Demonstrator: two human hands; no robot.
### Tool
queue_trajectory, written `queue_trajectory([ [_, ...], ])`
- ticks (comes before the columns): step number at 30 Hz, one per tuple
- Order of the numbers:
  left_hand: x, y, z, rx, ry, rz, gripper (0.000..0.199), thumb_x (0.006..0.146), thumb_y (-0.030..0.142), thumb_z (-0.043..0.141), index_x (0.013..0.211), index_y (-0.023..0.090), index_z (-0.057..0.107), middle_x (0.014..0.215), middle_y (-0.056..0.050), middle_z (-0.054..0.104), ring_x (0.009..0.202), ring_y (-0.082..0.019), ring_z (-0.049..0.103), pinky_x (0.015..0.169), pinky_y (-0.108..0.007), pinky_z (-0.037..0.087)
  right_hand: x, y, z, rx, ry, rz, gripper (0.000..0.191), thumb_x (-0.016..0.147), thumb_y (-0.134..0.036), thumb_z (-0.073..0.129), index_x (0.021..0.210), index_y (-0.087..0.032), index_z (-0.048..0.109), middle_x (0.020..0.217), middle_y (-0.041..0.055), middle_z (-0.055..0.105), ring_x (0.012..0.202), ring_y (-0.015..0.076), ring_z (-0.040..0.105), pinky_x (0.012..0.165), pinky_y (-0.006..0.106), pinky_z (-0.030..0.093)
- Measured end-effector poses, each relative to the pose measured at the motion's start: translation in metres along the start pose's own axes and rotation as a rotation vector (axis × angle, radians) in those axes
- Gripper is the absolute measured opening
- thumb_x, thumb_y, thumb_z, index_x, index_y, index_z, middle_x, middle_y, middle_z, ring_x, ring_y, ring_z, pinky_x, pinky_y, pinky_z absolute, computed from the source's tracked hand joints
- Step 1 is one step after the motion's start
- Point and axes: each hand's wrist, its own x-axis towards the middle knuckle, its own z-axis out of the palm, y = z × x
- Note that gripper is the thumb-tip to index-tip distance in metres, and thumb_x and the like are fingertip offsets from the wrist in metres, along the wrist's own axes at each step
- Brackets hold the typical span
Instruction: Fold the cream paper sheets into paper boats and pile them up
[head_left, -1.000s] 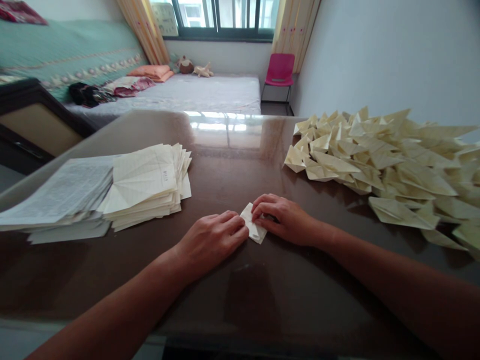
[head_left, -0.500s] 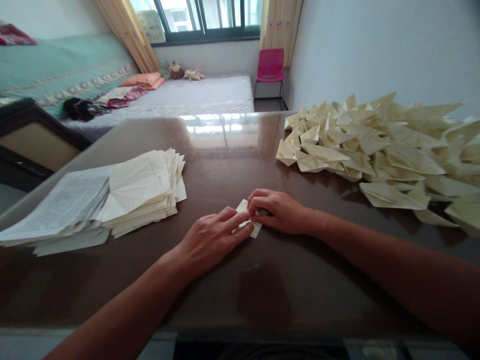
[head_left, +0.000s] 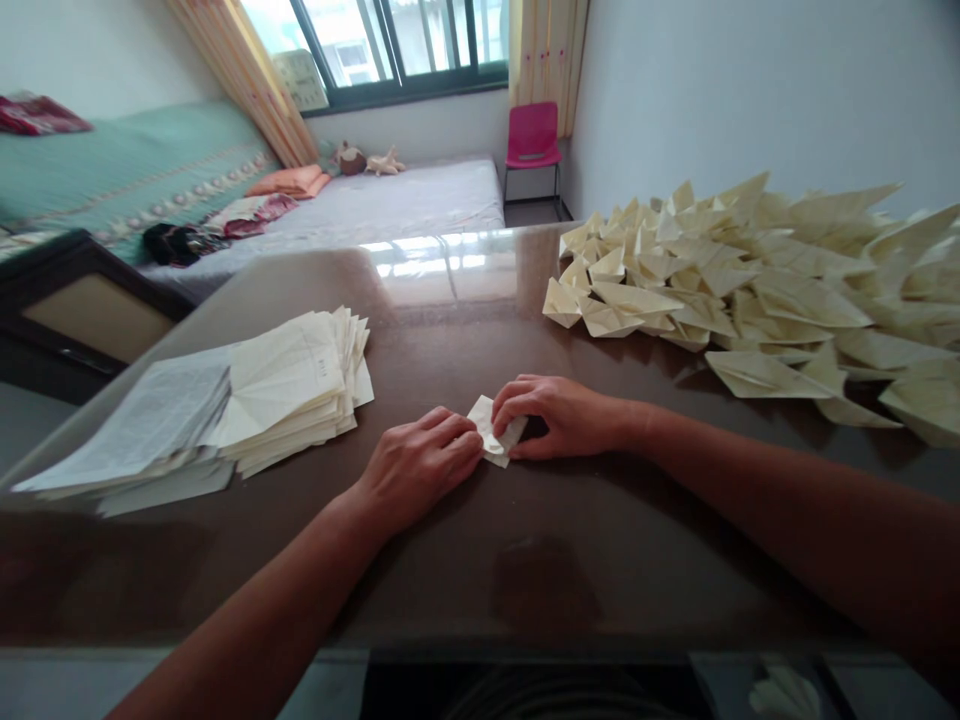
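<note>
Cream folded paper [head_left: 484, 412], held by both hands [head_left: 424, 455] [head_left: 559, 415], points a corner forward, long axis unclear.

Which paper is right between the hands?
The small folded paper, with the left hand and right hand on it; the others lie in the left stack and right pile.
</note>
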Motion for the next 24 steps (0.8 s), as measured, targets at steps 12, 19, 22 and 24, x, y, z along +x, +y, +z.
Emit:
queue_trajectory([
  [12,0.000,-0.001,0.004,-0.016,0.002,-0.017,0.014,0.094,0.030,0.048,0.095,0.021,0.059,0.093,0.000,0.066,0.088,-0.014,0.058,0.071,-0.023,0.044,-0.001,0.009,-0.002,0.104,-0.026,0.015,0.027,0.079,-0.023,0.067,0.106,-0.019,0.068,0.106,0.0050,0.065,0.088,0.0142,0.060,0.081,0.026,0.046],
  [19,0.000,-0.001,0.005,0.004,0.019,-0.013,0.014,0.094,0.031,0.049,0.092,0.021,0.059,0.088,0.001,0.065,0.084,-0.012,0.058,0.068,-0.023,0.043,0.000,0.014,0.000,0.103,-0.029,-0.061,0.016,0.084,-0.023,0.063,0.096,-0.021,0.073,0.101,0.0039,0.067,0.093,0.0147,0.059,0.088,0.028,0.042],
  [22,0.001,-0.002,0.003,-0.004,0.019,0.033,0.012,0.094,0.028,0.049,0.094,0.021,0.059,0.092,0.001,0.065,0.086,-0.012,0.058,0.069,-0.023,0.043,0.000,0.013,0.000,0.069,-0.058,-0.108,0.018,0.087,-0.025,0.060,0.100,-0.022,0.072,0.104,0.0042,0.066,0.095,0.0150,0.058,0.090,0.030,0.041],
  [24,0.002,-0.002,0.001,-0.004,0.027,0.067,0.013,0.094,0.025,0.049,0.101,0.023,0.059,0.097,0.001,0.066,0.086,-0.012,0.057,0.068,-0.022,0.043,-0.001,0.011,-0.002,0.027,-0.075,-0.123,0.021,0.088,-0.024,0.057,0.105,-0.024,0.071,0.106,0.0044,0.065,0.096,0.0152,0.057,0.089,0.031,0.041],
])
